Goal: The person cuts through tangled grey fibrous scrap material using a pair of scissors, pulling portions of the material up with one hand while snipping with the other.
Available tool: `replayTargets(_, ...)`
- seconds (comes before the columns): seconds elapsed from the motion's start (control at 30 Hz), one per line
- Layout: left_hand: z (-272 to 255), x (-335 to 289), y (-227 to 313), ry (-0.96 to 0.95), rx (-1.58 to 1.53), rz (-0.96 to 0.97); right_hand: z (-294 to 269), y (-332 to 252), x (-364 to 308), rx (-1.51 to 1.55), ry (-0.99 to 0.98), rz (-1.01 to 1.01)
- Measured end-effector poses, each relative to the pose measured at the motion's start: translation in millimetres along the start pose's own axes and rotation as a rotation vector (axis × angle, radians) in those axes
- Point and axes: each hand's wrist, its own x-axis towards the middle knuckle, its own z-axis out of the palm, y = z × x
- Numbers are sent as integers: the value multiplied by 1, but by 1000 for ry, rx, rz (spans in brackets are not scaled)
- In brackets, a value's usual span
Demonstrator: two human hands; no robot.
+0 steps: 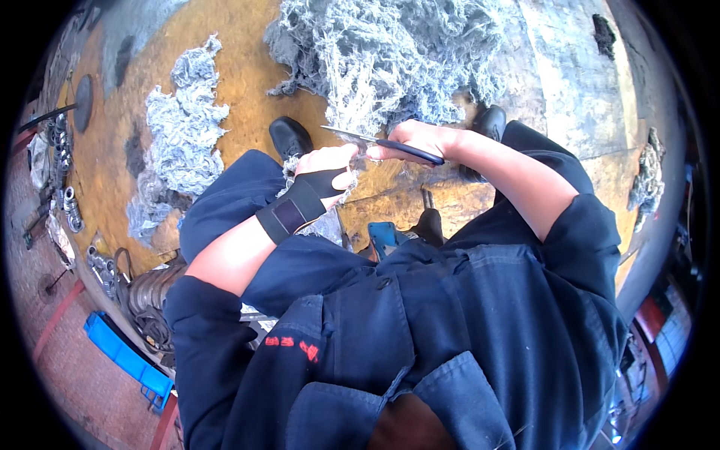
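A pair of scissors [409, 151] with dark handles is in my right hand [424, 136], whose fingers are closed round it. Its blades point left, over the fingertips of my left hand [326, 163]. A black wrist brace [289, 213] wraps that hand and wrist. Between the closed fingers of the left hand is a tuft of grey fibre waste [348, 192], partly hidden by the hand. Just beyond both hands lies a large pile of tangled grey fibre [390, 56].
A smaller heap of grey fibre [187, 124] lies to the left on the worn yellow-brown floor [251, 79]. My black shoes [289, 137] stand near the pile. Metal parts [71, 206] line the left edge, with a blue frame [127, 356] at lower left. Another fibre clump [648, 176] is far right.
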Motion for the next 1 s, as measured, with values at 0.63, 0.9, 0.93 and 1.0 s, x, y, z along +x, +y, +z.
replayTargets(0.63, 32, -6, 5, -31, -1608, -645, -56, 20, -9, 183, 761, 19)
replayTargets(0.9, 29, -23, 16, -312, -1869, -689, 17, 57, -11, 372, -149, 316)
replayTargets(0.93, 30, -22, 16, -324, -1870, -681, 21, 59, -9, 370, -107, 280)
replayTargets(1.0, 31, -22, 16, -330, -1846, -665, 14, 55, -1, 337, -140, 300)
